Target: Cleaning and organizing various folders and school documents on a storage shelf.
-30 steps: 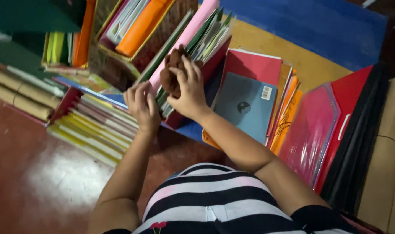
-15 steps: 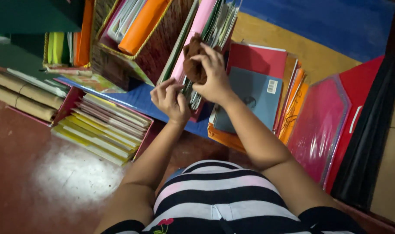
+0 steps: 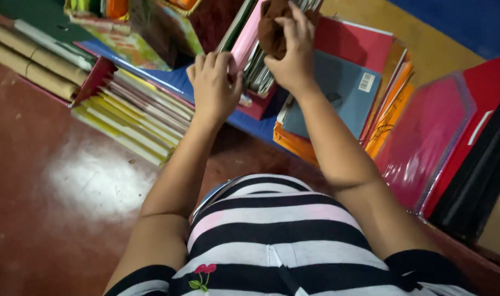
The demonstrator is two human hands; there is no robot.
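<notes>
- Gripping a bunched brown cloth (image 3: 272, 27), the right hand (image 3: 294, 55) curls its fingers around it and presses it against the top edges of a row of upright folders (image 3: 255, 66).
- The left hand (image 3: 214, 85) rests just beside, fingers bent and closed on the edge of a pink folder (image 3: 244, 44) in the same row.
- A grey-blue book (image 3: 337, 96) lies under the right wrist, on red and orange folders.
- A stack of yellow booklets (image 3: 132, 118) lies left of the left hand, on the red floor (image 3: 52, 208).
- Rolled brown paper tubes (image 3: 36, 68) lie at the far left.
</notes>
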